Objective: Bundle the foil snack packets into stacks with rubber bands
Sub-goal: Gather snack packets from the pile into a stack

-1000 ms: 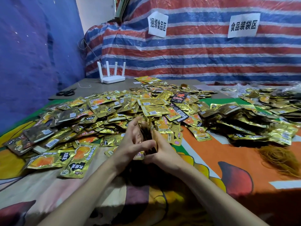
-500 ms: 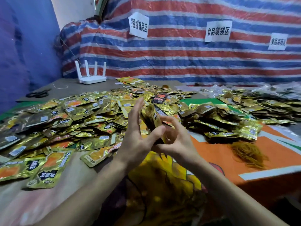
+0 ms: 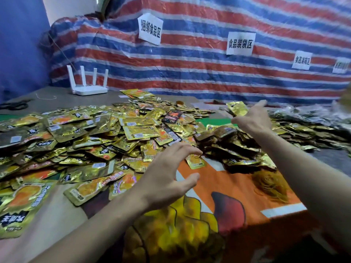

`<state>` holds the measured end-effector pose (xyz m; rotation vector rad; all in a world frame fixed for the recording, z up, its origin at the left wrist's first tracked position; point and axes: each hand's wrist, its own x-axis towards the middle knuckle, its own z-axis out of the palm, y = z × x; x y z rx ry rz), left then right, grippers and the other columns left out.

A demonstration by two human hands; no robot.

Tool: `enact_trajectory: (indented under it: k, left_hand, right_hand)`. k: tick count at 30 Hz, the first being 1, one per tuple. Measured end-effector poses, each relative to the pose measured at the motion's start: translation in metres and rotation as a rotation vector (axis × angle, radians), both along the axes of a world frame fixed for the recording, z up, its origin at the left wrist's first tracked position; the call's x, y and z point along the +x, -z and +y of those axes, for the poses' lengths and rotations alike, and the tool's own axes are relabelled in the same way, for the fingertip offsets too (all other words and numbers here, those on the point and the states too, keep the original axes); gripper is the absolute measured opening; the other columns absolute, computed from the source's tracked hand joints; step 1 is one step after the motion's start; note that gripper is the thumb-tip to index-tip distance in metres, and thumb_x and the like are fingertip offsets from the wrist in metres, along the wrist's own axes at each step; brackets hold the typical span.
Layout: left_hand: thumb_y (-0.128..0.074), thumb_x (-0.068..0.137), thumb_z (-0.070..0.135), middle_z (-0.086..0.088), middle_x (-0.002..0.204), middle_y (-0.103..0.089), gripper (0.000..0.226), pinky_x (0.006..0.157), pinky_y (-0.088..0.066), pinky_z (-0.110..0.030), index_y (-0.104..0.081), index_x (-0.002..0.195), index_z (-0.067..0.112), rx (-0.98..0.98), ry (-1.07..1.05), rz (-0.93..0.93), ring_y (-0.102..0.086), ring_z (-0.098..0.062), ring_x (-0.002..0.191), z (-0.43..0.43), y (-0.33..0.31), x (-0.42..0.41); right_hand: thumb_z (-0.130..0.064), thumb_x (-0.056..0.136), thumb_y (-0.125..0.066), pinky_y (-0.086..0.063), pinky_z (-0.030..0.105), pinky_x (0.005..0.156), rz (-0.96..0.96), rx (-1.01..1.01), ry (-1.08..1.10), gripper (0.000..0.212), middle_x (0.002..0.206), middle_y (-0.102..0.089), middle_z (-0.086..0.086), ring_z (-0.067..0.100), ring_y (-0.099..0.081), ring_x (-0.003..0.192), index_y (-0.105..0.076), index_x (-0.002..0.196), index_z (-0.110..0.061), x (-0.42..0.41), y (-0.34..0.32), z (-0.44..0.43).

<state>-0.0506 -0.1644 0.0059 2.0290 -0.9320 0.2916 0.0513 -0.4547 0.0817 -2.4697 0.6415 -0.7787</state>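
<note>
Your left hand (image 3: 167, 173) hovers open, fingers spread and lightly bent, holding nothing, at the near edge of the broad heap of loose gold foil snack packets (image 3: 76, 141). One small gold packet (image 3: 195, 161) lies just past its fingertips. Your right hand (image 3: 252, 120) reaches farther out, fingers stretched and forefinger raised, above a darker mound of packets lying in stacks (image 3: 231, 149). A single gold packet (image 3: 237, 108) shows just beyond its thumb; you cannot tell whether it touches the hand. Between your forearms lies the orange-and-yellow printed cloth (image 3: 218, 186) that covers the near part of the bench (image 3: 57, 97). On it, near your right forearm and just beside the stacked mound, sits a tangle of tan rubber bands (image 3: 271, 185). A lone black packet (image 3: 171, 116) lies among the gold ones, well beyond your left hand. At the far right, more packets lie in crinkled clear plastic (image 3: 313, 114). A white router with four upright antennas (image 3: 87, 88) stands at the bench's far left, with black scissors (image 3: 13, 105) near the left edge. A red, blue and white striped tarp (image 3: 190, 76) hung with white paper signs (image 3: 150, 29) closes the back.
</note>
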Motion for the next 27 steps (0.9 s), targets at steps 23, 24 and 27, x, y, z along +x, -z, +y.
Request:
enact_trajectory:
  k: [23,24,27]
  left_hand:
    - [-0.061,0.082,0.038,0.021,0.108,-0.064,0.025,0.081,-0.036,-0.001,-0.066,0.106,0.033,-0.168,-0.078,0.039,-0.057,0.004,0.105,0.006,-0.023,0.015]
    - [-0.062,0.083,0.038,0.021,0.108,-0.064,0.024,0.081,-0.037,-0.002,-0.066,0.106,0.034,-0.170,-0.093,0.046,-0.057,0.004,0.105,0.011,-0.022,0.015]
    - [-0.070,0.091,0.029,0.020,0.109,-0.065,0.017,0.082,-0.041,-0.006,-0.067,0.107,0.034,-0.185,-0.146,0.075,-0.058,0.000,0.105,0.029,-0.017,0.017]
  right_hand:
    - [-0.063,0.088,-0.056,-0.029,0.061,0.109,0.202,-0.285,0.144,0.075,0.147,-0.039,0.027,0.043,-0.035,0.137,-0.042,0.138,-0.010,0.029,0.028,0.006]
    - [-0.063,0.088,-0.057,-0.028,0.063,0.110,0.185,-0.317,0.137,0.074,0.147,-0.039,0.027,0.042,-0.035,0.137,-0.042,0.138,-0.010,0.026,0.026,0.012]
    - [-0.064,0.088,-0.058,-0.026,0.064,0.112,0.123,-0.419,0.053,0.075,0.145,-0.042,0.024,0.040,-0.036,0.137,-0.043,0.139,-0.010,0.015,0.026,0.039]
